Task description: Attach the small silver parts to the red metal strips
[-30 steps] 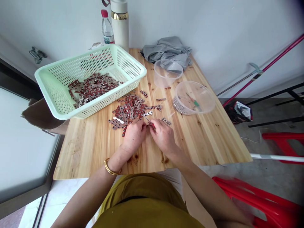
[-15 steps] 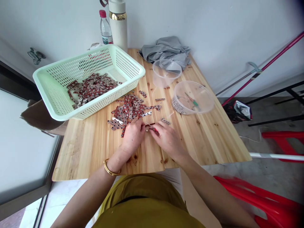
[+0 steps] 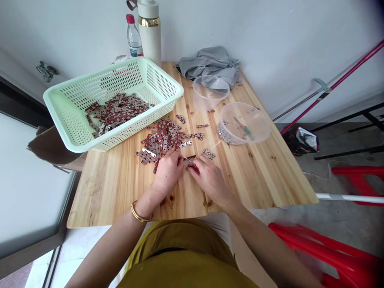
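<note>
My left hand (image 3: 169, 168) is closed at the front of a pile of small reddish-brown and silver strips (image 3: 165, 136); what its fingertips pinch is too small to make out. Just to its right, my right hand (image 3: 209, 174) is shut on a red-handled tool (image 3: 196, 168), whose thin metal tip points left to the left fingertips. A dark strip lies between the hands, partly hidden. Small round metal pieces (image 3: 208, 153) lie beyond my right hand.
A pale green basket (image 3: 135, 134) with more strips stands at the left. Two clear tubs (image 3: 264, 124) (image 3: 202, 102) are at the right and back. Behind them lies grey cloth (image 3: 207, 62). A bottle (image 3: 134, 38) and a flask (image 3: 150, 40) stand behind the basket.
The small round piece between my hands is no longer visible there. My right hand and the tool have shifted slightly, and the loose round pieces beyond them look more spread.
</note>
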The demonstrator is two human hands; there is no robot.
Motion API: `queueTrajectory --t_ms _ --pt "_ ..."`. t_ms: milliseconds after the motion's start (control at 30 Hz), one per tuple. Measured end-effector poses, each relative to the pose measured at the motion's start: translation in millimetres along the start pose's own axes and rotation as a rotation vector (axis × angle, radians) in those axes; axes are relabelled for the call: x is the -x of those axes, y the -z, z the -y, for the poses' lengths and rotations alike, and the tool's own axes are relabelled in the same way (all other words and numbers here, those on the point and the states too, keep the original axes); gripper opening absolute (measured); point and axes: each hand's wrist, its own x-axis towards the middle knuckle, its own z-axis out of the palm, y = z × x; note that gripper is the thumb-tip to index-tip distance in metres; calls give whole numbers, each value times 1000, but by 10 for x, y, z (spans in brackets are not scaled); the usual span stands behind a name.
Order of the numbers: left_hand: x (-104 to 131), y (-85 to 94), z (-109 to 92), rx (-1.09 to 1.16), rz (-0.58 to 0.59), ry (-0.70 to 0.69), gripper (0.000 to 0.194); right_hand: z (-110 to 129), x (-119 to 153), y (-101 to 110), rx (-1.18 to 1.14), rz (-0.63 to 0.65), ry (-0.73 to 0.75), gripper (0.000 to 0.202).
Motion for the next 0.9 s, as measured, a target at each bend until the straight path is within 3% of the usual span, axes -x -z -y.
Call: queueTrajectory --t_ms 233,500,700,900 --pt "-6 11 -9 18 11 4 14 -7 -69 37 -49 -55 9 12" --pt "-38 32 -54 6 53 38 18 -29 -273 -48 134 -42 94 17" --pt "-44 20 -46 -89 55 55 20 19 -209 -56 123 -49 96 24" --pt "-33 6 -25 -42 38 38 18 55 -90 -46 -12 -21 100 25"
